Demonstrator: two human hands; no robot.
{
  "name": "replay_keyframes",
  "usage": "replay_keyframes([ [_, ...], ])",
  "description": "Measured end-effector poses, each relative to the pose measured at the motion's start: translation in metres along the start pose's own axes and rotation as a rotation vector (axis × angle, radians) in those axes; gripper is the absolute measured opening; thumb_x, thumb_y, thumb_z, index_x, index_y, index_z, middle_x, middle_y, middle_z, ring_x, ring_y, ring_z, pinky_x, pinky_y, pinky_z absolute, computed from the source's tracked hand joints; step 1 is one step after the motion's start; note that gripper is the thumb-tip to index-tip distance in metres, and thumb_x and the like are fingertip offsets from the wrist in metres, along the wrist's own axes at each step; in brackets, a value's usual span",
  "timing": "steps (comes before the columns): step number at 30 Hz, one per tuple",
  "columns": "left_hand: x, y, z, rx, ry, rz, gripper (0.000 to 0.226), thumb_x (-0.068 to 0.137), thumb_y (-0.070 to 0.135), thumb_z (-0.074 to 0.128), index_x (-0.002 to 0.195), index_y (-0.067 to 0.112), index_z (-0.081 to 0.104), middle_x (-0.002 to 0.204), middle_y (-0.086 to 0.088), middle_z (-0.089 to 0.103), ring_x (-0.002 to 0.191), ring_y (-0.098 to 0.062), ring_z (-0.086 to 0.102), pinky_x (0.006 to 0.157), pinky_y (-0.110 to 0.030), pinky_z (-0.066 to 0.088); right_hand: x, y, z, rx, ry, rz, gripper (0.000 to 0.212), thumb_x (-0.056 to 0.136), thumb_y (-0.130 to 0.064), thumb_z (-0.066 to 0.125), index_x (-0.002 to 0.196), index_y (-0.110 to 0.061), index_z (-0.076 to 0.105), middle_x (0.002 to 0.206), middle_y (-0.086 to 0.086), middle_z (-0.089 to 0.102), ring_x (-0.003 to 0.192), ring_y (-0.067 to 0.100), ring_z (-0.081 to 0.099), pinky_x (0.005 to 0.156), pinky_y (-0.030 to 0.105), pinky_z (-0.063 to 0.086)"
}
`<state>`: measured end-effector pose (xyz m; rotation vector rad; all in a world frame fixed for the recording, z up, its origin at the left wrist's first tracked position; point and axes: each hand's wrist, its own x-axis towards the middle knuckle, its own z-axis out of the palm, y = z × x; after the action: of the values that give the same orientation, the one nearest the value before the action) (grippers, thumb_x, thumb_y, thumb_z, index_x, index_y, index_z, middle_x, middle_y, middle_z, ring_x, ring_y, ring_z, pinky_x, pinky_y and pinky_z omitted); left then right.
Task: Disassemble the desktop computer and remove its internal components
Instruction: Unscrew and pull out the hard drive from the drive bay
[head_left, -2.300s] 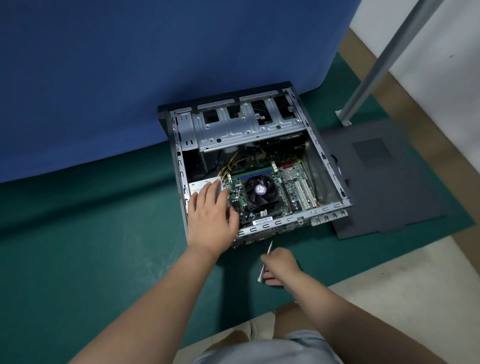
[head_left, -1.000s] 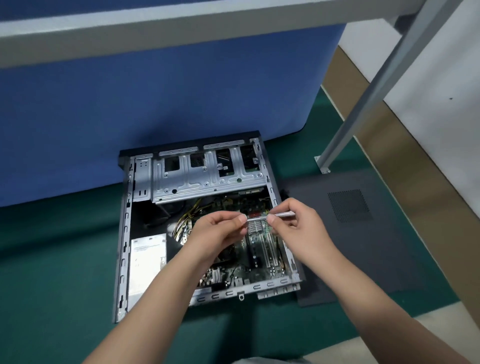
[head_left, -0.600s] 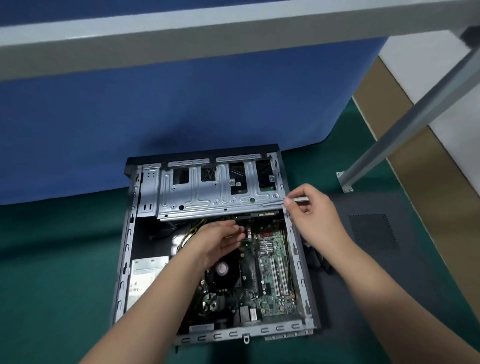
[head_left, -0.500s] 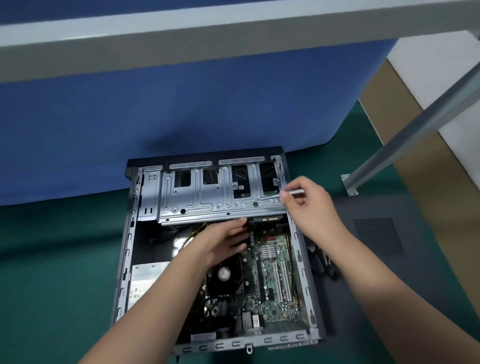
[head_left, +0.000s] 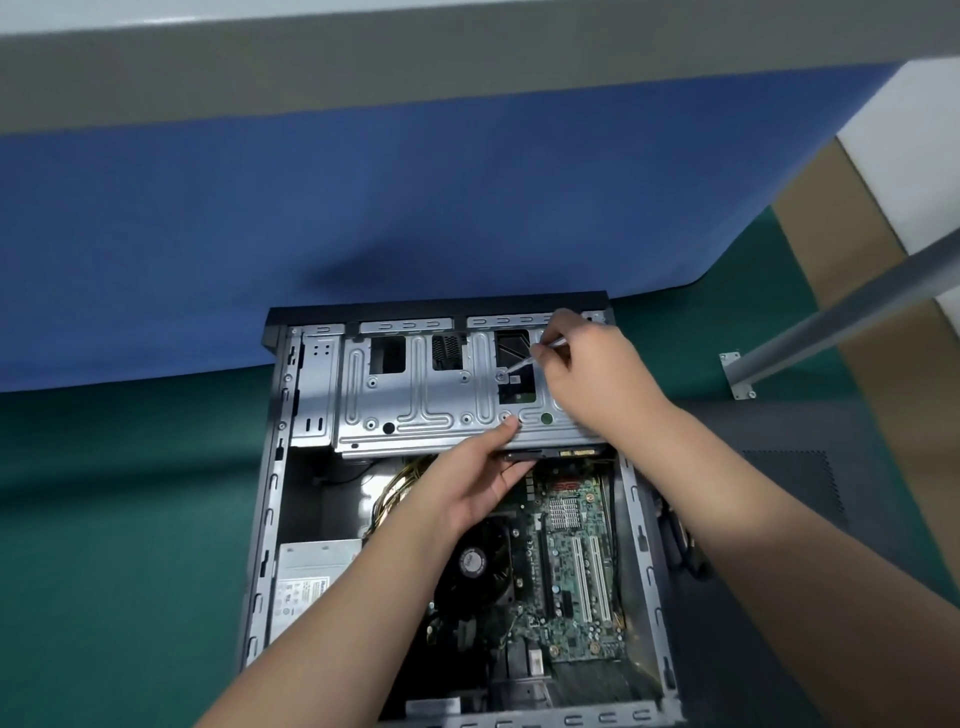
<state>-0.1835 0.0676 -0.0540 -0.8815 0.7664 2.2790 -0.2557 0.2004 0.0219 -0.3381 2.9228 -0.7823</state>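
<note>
An open desktop computer case (head_left: 262, 525) lies on its side on a green mat. Inside are a green motherboard (head_left: 571, 561), a black CPU fan (head_left: 472, 564), a grey power supply (head_left: 306, 582) and yellow cables (head_left: 400, 486). A silver drive cage (head_left: 415, 405) spans the far end. My right hand (head_left: 587, 379) grips a thin silver screwdriver (head_left: 530, 358), its tip on a screw in the cage top. My left hand (head_left: 472, 478) holds the drive's near edge under the cage, thumb on the cage's top.
The removed dark side panel (head_left: 779, 467) lies flat to the right of the case. A grey metal leg (head_left: 852, 306) slants down to a foot plate on the mat. A blue cloth (head_left: 363, 208) hangs behind the case, under a grey table edge.
My right hand has carried the screwdriver from the case's right rim onto a screw in the cage top. My left hand has slid up to the cage's front edge. The view has moved closer.
</note>
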Motion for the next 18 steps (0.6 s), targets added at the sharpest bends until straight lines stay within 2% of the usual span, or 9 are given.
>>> replay_keyframes([
  [5, -0.001, 0.000, 0.001, -0.009, 0.009, -0.007, 0.017, 0.089, 0.010, 0.061, 0.103, 0.000, 0.062, 0.095, -0.013, 0.072, 0.084, -0.021, 0.070, 0.080, -0.030, 0.057, 0.003, -0.005, -0.001, -0.061, -0.036, -0.043, 0.014, 0.092, -0.025, 0.054, 0.094, -0.011, 0.056, 0.085, 0.008, 0.068, 0.077, 0.029, 0.060, 0.063, 0.031, 0.048],
  [9, -0.003, 0.001, 0.001, -0.007, 0.015, -0.008, 0.017, 0.089, 0.011, 0.061, 0.103, 0.001, 0.062, 0.099, -0.014, 0.071, 0.089, -0.022, 0.069, 0.082, -0.030, 0.056, 0.006, -0.009, -0.004, -0.077, -0.029, -0.053, 0.014, 0.092, -0.025, 0.054, 0.094, -0.011, 0.055, 0.088, 0.008, 0.067, 0.080, 0.030, 0.060, 0.067, 0.034, 0.050],
  [14, -0.003, 0.001, 0.002, -0.009, 0.016, -0.010, 0.017, 0.089, 0.011, 0.061, 0.103, 0.001, 0.063, 0.096, -0.013, 0.072, 0.087, -0.021, 0.070, 0.082, -0.030, 0.056, 0.009, -0.015, -0.001, -0.172, -0.062, -0.108, 0.013, 0.093, -0.023, 0.052, 0.093, -0.010, 0.053, 0.085, 0.008, 0.066, 0.079, 0.029, 0.060, 0.062, 0.029, 0.044],
  [18, -0.002, 0.001, 0.001, -0.007, 0.018, -0.012, 0.016, 0.089, 0.011, 0.062, 0.101, 0.002, 0.063, 0.094, -0.012, 0.072, 0.084, -0.020, 0.070, 0.080, -0.030, 0.057, 0.011, -0.024, -0.003, -0.331, -0.081, -0.205, 0.014, 0.093, -0.022, 0.051, 0.094, -0.008, 0.052, 0.082, 0.010, 0.063, 0.079, 0.033, 0.060, 0.059, 0.031, 0.041],
])
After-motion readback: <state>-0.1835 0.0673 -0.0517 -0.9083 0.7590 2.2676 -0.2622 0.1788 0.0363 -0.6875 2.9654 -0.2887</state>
